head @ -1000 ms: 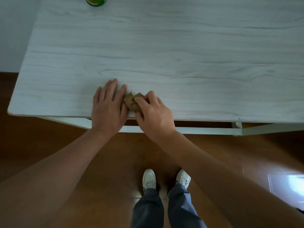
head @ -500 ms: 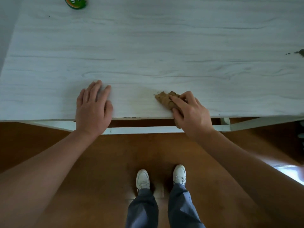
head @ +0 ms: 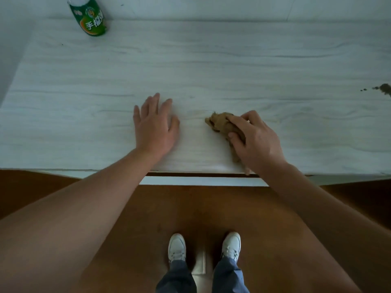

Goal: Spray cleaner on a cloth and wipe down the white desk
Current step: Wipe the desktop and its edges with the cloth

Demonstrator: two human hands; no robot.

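Only writing we can find is on the bottle (head: 90, 17) at the far left corner of the surface (head: 232, 60). It has a green label with an orange patch and white Chinese characters. We can read "手" for sure, but the next character curves round the side and we can't make it out. There's a small round emblem above that, too tiny to read. The bottle's top is cut off by the upper edge, so we can't tell what kind of head it has.

The cloth (head: 220, 122) is a crumpled brown wad lying on the surface near the front edge, right of centre. The right hand (head: 256, 142) has its grip curled round it, with the thumb on the near side and the fingers over the top. A good half of the cloth is hidden under the palm. A thin bit pokes out by the wrist, right at the surface's edge.

The left hand (head: 155, 127) lies just beside the cloth but apart from it. Its grip is released, palm flat on the surface and fingers straight.

Far right there's a dark smudge (head: 384, 89) with a few specks, partly cut off by the frame.

Below the surface we see brown floor (head: 190, 208), white shoes (head: 177, 246) and blue trousers (head: 175, 280).
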